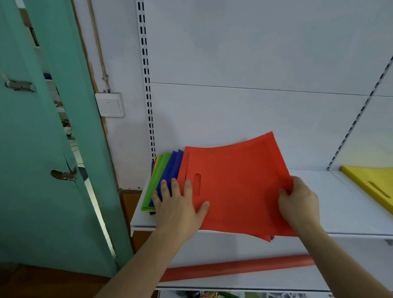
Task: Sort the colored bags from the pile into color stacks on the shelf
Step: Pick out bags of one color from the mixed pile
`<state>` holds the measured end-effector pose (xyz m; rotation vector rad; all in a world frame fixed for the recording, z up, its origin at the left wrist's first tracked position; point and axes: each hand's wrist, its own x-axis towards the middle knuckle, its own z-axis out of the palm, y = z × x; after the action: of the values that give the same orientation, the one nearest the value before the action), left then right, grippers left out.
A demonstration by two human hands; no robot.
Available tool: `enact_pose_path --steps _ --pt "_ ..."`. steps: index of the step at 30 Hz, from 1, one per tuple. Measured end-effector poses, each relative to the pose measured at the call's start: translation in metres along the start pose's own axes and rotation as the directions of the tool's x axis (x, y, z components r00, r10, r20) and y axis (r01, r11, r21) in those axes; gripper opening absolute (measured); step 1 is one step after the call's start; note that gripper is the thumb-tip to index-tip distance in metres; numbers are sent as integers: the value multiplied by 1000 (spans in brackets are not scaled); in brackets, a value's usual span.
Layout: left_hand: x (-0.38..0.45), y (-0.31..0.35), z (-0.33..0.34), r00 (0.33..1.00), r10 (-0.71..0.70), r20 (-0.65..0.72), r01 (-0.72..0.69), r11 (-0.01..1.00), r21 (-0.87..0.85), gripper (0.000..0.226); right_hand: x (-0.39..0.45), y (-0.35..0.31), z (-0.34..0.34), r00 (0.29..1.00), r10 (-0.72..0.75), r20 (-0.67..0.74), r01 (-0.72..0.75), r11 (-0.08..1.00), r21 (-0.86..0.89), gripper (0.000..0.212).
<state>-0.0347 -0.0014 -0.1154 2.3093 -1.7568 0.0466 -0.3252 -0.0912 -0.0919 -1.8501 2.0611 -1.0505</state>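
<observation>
A pile of flat coloured bags lies at the left end of the white shelf (pixel 344 209). An orange-red bag (pixel 236 183) is on top, its far edge curling upward. Blue bags (pixel 171 167) and green bags (pixel 157 180) fan out beneath it on the left. My left hand (pixel 179 205) lies flat with spread fingers on the pile's left side, across the blue and orange-red bags. My right hand (pixel 299 199) pinches the orange-red bag's right edge, thumb on top. A yellow bag (pixel 382 187) lies alone on the shelf at the right.
A white slotted back panel (pixel 255 66) stands behind the shelf. A teal door (pixel 16 158) stands ajar on the left. A red strip (pixel 231 267) runs along the edge of a lower shelf, with mixed items below it. A wall switch (pixel 109 105) sits left of the upright.
</observation>
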Motion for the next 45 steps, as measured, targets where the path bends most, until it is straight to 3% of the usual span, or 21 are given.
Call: enact_pose_path --steps 5,8,11,14,19,23,25,27,29,35,40,45 --pt "17 16 -9 993 28 -116 -31 999 -21 76 -6 13 -20 990 -114 -78 122 987 102 11" --pt "29 29 -13 983 36 -178 -86 955 -285 61 -15 29 -32 986 -104 -130 128 973 192 5" --pt "41 44 -17 986 -95 -138 -27 723 -691 56 -19 47 -47 984 -48 -173 94 958 269 9" --pt "41 64 -19 982 -160 -99 -12 473 -881 53 -18 65 -61 973 -15 -230 87 948 307 21" --pt "28 110 -23 943 -121 -311 -214 495 -842 48 -16 96 -89 970 35 -241 59 926 372 21" --pt "14 169 -30 913 -104 -395 -289 520 -804 44 -10 133 -131 965 40 -258 63 923 380 11" --pt "7 204 -30 903 -101 -417 -303 537 -787 40 -5 159 -158 951 34 -308 82 931 356 26" --pt "2 242 -27 900 -96 -424 -312 536 -784 30 -3 188 -187 932 44 -359 86 937 337 54" --pt "-3 285 -20 900 -59 -432 -337 535 -775 24 -4 220 -214 912 62 -405 72 949 308 63" --pt "-32 420 11 916 162 -367 -397 496 -772 20 -13 333 -285 849 62 -525 39 983 179 30" --pt "-46 529 39 890 318 -326 -443 438 -782 15 -24 417 -333 812 94 -575 -67 995 68 33" --pt "-56 636 69 840 454 -297 -488 392 -780 26 -23 491 -379 840 173 -515 -198 980 6 56"
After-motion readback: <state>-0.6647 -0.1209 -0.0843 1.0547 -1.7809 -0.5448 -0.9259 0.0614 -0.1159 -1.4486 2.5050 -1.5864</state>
